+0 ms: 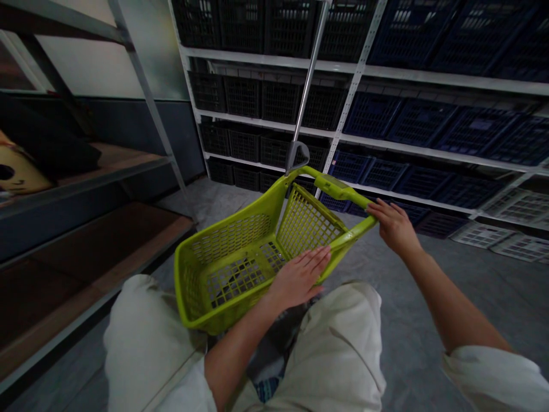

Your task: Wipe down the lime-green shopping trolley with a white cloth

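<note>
Beyond the right hand stands a metal shelf rack (355, 86), its tiers filled with black crates (240, 97) toward the left and navy crates (420, 123) toward the right. Low down past the right hand, white crates (510, 206) lie near the foot of the rack. Left of both hands, brown wooden shelves (86, 257) run along a dark frame, and a yellow object (17, 174) sits on one, too shadowed to tell what it is. Grey floor (429, 286) spreads out below the right hand.

A lime-green plastic basket (227, 240) sits between the two hands, just above the person's cream-coloured trouser leg (141, 337). Its long axis runs from the lower left, near the person's lap, to the upper right, toward the rack. A metal pole (311, 74) rises from its far end through a grey grip (298, 154).

The left hand (298, 277) lies open and flat, fingers slightly spread, pressed on the basket's near rim. The right hand (394, 226) curls its fingers over the green handle bar (343, 197) at the far side, closed around it rather than pinching. With one hand flat and the other wrapped, set well apart across the basket, the hold looks steady against tipping.
</note>
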Tool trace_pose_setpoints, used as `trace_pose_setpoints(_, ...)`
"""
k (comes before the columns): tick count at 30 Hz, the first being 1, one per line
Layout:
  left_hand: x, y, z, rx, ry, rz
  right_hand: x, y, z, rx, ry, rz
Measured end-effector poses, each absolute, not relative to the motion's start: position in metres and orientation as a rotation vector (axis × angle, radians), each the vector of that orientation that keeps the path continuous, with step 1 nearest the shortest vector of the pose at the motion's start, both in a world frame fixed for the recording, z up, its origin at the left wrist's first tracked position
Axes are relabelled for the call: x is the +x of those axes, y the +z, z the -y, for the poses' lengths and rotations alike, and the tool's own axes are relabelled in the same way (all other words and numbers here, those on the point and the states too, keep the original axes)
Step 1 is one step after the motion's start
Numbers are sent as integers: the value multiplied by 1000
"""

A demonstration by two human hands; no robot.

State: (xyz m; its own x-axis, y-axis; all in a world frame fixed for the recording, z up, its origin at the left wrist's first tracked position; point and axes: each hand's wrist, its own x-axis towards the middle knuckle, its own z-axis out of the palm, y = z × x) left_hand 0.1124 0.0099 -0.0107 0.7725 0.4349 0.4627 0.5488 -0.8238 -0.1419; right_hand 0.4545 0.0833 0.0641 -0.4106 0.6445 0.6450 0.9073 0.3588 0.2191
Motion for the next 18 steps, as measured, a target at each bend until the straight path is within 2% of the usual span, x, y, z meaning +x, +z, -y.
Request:
trace_pose_setpoints(4, 104, -11, -17, -2631, -655, 688, 444, 58, -75, -1320, -697, 2106)
trace_pose_setpoints(11, 64, -13, -64, -2578, -747, 815, 421, 61, -59, -1266, -561, 2108)
trace_pose_setpoints(18, 11, -34, -115, -2437, -856, 1433, 360, 63, -38, -1138, -367, 2109)
